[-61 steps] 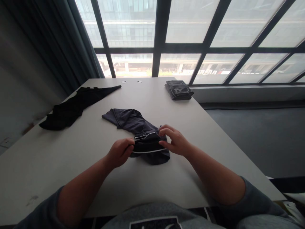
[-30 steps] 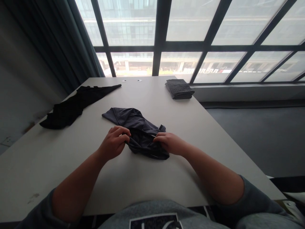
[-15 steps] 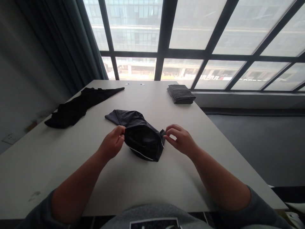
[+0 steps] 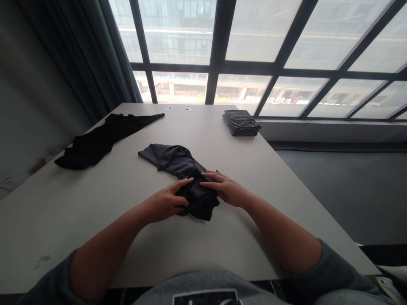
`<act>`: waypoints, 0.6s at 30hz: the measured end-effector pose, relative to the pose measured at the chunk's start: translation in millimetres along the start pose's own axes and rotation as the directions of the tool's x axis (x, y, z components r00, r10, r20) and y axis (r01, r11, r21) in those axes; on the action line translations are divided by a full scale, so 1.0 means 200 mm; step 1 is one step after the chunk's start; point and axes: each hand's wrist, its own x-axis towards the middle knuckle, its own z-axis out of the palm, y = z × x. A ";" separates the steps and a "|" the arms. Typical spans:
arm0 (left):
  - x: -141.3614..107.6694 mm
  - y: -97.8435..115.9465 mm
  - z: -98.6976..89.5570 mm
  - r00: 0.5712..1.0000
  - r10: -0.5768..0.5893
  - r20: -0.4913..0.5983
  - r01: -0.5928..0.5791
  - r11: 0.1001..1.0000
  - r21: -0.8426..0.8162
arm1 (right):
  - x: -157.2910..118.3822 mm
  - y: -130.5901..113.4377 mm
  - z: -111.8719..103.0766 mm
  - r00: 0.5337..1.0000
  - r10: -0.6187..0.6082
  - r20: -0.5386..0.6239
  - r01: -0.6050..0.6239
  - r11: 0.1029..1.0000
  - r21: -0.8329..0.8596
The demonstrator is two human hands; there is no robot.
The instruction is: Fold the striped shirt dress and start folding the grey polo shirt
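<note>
A crumpled dark grey garment (image 4: 173, 157) lies in the middle of the white table (image 4: 178, 250); its near end is black with a thin white line at the edge. My left hand (image 4: 165, 200) touches the near end from the left, index finger stretched out across the cloth and the other fingers apart from it. From the right, my right hand (image 4: 227, 189) lies on the same part with its fingers extended and spread. Neither hand pinches the fabric. The garment's exact kind cannot be made out.
At the far left of the table a black garment (image 4: 104, 137) is spread out. A folded striped cloth (image 4: 241, 123) rests near the right far edge. Behind the table are large windows (image 4: 248, 34) and a dark curtain (image 4: 92, 55).
Both hands have let go of the garment's raised opening and moved inward onto it. The black end, held apart before, now lies flatter and bunched under the fingers.
</note>
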 end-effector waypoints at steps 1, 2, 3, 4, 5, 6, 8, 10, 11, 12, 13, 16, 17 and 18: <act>0.00 0.00 -0.01 1.000 0.011 -0.017 -0.011 1.000 0.017 | 0.00 0.01 0.00 1.000 0.003 -0.005 -0.003 1.000 -0.010; 0.00 -0.01 -0.01 1.000 0.015 -0.026 -0.014 0.999 0.039 | 0.00 0.01 0.01 1.000 0.017 -0.022 -0.017 1.000 -0.024; 0.00 -0.02 -0.02 0.999 0.010 -0.032 -0.008 0.998 0.063 | 0.01 0.02 0.00 0.998 0.037 -0.046 -0.039 0.998 -0.042; 0.00 -0.03 -0.04 0.999 -0.003 -0.040 0.007 0.996 0.085 | 0.01 0.03 0.00 0.996 0.059 -0.072 -0.063 0.996 -0.062; -0.01 -0.04 -0.05 0.998 -0.026 -0.049 0.031 0.994 0.107 | 0.01 0.04 -0.01 0.993 0.078 -0.094 -0.085 0.993 -0.081; -0.02 -0.05 -0.07 0.996 -0.061 -0.061 0.069 0.989 0.130 | 0.00 0.04 -0.02 0.990 0.091 -0.112 -0.102 0.990 -0.100; -0.04 -0.07 -0.10 0.981 -0.171 -0.091 0.185 0.964 0.190 | 0.00 0.04 -0.06 0.985 0.105 -0.138 -0.122 0.985 -0.119; -0.06 -0.08 -0.13 0.947 -0.300 -0.112 0.319 0.913 0.253 | 0.01 0.02 -0.10 0.981 0.120 -0.151 -0.136 0.986 -0.101; -0.07 -0.08 -0.14 0.927 -0.356 -0.116 0.374 0.885 0.277 | 0.01 0.01 -0.12 0.981 0.132 -0.144 -0.145 0.986 -0.078; -0.07 -0.07 -0.15 0.909 -0.399 -0.120 0.417 0.860 0.293 | 0.01 -0.01 -0.13 0.982 0.144 -0.124 -0.152 0.987 -0.051; -0.07 -0.06 -0.16 0.894 -0.429 -0.125 0.447 0.843 0.299 | 0.02 -0.03 -0.15 0.984 0.152 -0.093 -0.156 0.987 -0.027; -0.03 -0.02 -0.20 0.864 -0.488 -0.126 0.503 0.830 0.241 | 0.04 -0.08 -0.21 0.991 0.129 0.028 -0.129 0.992 -0.009; -0.01 -0.01 -0.23 0.854 -0.508 -0.116 0.521 0.830 0.200 | 0.06 -0.09 -0.25 0.991 0.111 0.068 -0.110 0.994 -0.017; 0.01 0.00 -0.26 0.844 -0.526 -0.104 0.536 0.830 0.153 | 0.07 -0.09 -0.29 0.990 0.095 0.101 -0.093 0.995 -0.030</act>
